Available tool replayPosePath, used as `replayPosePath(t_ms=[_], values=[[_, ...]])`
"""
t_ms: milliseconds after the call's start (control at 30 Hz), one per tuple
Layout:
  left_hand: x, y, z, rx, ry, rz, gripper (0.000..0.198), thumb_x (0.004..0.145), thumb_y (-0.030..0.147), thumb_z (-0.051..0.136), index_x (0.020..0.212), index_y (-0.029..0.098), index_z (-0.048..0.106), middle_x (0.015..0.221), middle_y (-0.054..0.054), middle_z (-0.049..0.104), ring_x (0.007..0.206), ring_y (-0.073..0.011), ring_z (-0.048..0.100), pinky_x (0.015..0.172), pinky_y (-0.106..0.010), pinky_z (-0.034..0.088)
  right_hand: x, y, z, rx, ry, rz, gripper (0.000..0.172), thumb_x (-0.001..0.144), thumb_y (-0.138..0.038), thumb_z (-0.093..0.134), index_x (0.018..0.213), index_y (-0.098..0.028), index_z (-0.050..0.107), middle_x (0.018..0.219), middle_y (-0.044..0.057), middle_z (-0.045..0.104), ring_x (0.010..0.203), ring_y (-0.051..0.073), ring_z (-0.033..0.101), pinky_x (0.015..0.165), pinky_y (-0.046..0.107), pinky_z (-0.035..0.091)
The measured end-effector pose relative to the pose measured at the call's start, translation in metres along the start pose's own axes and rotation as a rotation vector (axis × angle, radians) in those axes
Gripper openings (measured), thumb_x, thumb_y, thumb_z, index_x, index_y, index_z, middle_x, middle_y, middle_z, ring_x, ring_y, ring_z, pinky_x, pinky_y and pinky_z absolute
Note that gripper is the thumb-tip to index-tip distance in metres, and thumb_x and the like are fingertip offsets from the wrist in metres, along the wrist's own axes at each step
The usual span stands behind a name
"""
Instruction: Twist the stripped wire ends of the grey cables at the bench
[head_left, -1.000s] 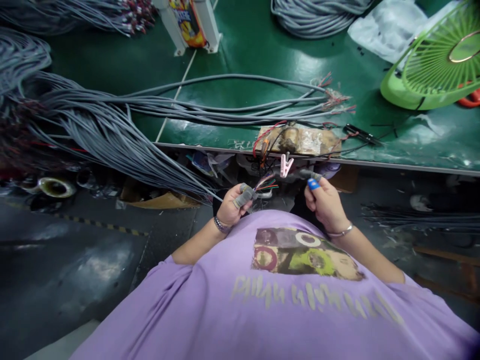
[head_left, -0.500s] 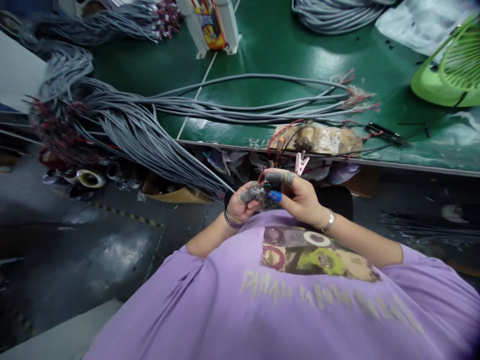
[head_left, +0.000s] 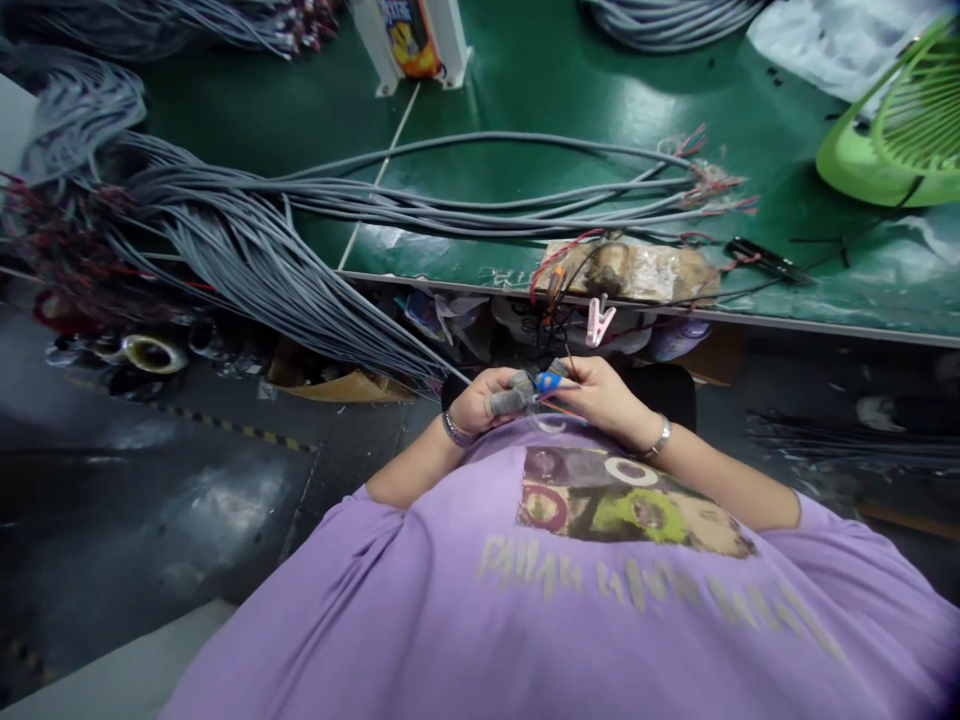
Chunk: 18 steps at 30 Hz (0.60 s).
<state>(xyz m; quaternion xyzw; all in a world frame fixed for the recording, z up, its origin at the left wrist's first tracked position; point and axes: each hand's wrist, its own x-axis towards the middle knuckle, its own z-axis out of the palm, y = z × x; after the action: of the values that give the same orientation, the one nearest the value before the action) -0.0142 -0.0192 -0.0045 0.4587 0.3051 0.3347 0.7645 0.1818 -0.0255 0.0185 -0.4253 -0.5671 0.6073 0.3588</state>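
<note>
My left hand (head_left: pixel 484 402), with grey wraps on its fingers, is closed around the end of a grey cable in front of my body. The cable seems to run up and left into a thick bundle of grey cables (head_left: pixel 247 250) draped over the table edge. Meeting it fingertip to fingertip, my right hand (head_left: pixel 604 400) pinches the thin coloured wires (head_left: pixel 559 407) coming out of that end. A blue wrap covers its thumb and a grey one a finger. Fingers hide most of the wire ends.
Stripped cables (head_left: pixel 480 215) lie along the green table (head_left: pixel 540 100). At its front edge sit a taped wooden block (head_left: pixel 660 272) with leads and a pink clip (head_left: pixel 599 322). A green fan (head_left: pixel 892 140) stands right; a cardboard box (head_left: pixel 330 380) is below.
My right hand has come down and closed; its raised index finger is now lowered, with coloured wires between the fingers. My left hand keeps its hold. The whole view has shifted slightly.
</note>
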Motion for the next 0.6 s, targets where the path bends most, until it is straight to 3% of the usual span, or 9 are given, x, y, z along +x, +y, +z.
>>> replayPosePath(t_ms=[67,133,233,300,400,467,600], values=[[0.002,0.008,-0.001,0.224,-0.087,0.03,0.05,0.064,0.058,0.084,0.066,0.012,0.066,0.054,-0.001,0.056,0.044,-0.0064,0.044,0.044,-0.02,0.036,-0.001,0.008,-0.006,-0.035,0.013,0.105,0.056,0.07,-0.066,0.074,0.058,-0.016,0.05,0.055,-0.004,0.042,0.055,0.007,0.033,0.051,0.023,0.029],[0.005,0.016,-0.002,0.416,-0.145,0.086,0.043,0.07,0.053,0.082,0.069,0.012,0.071,0.061,-0.004,0.063,0.055,-0.011,0.054,0.054,-0.023,0.043,-0.002,0.019,-0.015,-0.08,0.107,0.14,0.059,0.066,-0.068,0.075,0.057,-0.017,0.049,0.054,-0.004,0.04,0.055,0.007,0.032,0.05,0.023,0.027],[0.009,0.026,-0.002,0.577,-0.144,0.211,0.035,0.074,0.048,0.08,0.072,0.014,0.073,0.065,-0.005,0.066,0.058,-0.0128,0.057,0.058,-0.024,0.046,-0.007,0.034,-0.031,-0.061,0.282,0.128,0.06,0.067,-0.072,0.073,0.059,-0.017,0.051,0.053,-0.004,0.041,0.052,0.007,0.031,0.046,0.022,0.025],[0.011,0.03,-0.003,0.628,-0.112,0.282,0.032,0.074,0.045,0.081,0.072,0.014,0.073,0.065,-0.005,0.066,0.057,-0.0126,0.057,0.058,-0.024,0.046,-0.014,0.04,-0.04,0.043,0.293,0.173,0.06,0.068,-0.074,0.072,0.061,-0.018,0.052,0.051,-0.005,0.04,0.046,0.006,0.027,0.042,0.022,0.019],[0.014,0.032,-0.004,0.674,-0.102,0.331,0.028,0.077,0.042,0.078,0.073,0.015,0.073,0.066,-0.006,0.067,0.057,-0.0128,0.058,0.059,-0.024,0.046,-0.027,0.035,-0.05,0.218,0.194,0.262,0.061,0.067,-0.077,0.071,0.064,-0.018,0.054,0.047,-0.006,0.037,0.04,0.004,0.02,0.038,0.022,0.012],[0.016,0.032,-0.004,0.702,-0.125,0.344,0.025,0.078,0.039,0.077,0.074,0.015,0.073,0.068,-0.007,0.068,0.059,-0.0133,0.06,0.06,-0.024,0.046,-0.033,0.023,-0.053,0.213,0.103,0.246,0.061,0.07,-0.077,0.069,0.065,-0.017,0.057,0.047,-0.005,0.039,0.041,0.005,0.021,0.038,0.022,0.014],[0.022,0.031,-0.003,0.792,-0.167,0.336,0.021,0.078,0.036,0.076,0.075,0.016,0.074,0.069,-0.007,0.069,0.061,-0.0138,0.061,0.062,-0.024,0.045,-0.03,-0.007,-0.051,0.046,-0.114,0.118,0.056,0.071,-0.069,0.074,0.074,-0.013,0.068,0.061,0.001,0.056,0.054,0.008,0.043,0.048,0.021,0.034]])
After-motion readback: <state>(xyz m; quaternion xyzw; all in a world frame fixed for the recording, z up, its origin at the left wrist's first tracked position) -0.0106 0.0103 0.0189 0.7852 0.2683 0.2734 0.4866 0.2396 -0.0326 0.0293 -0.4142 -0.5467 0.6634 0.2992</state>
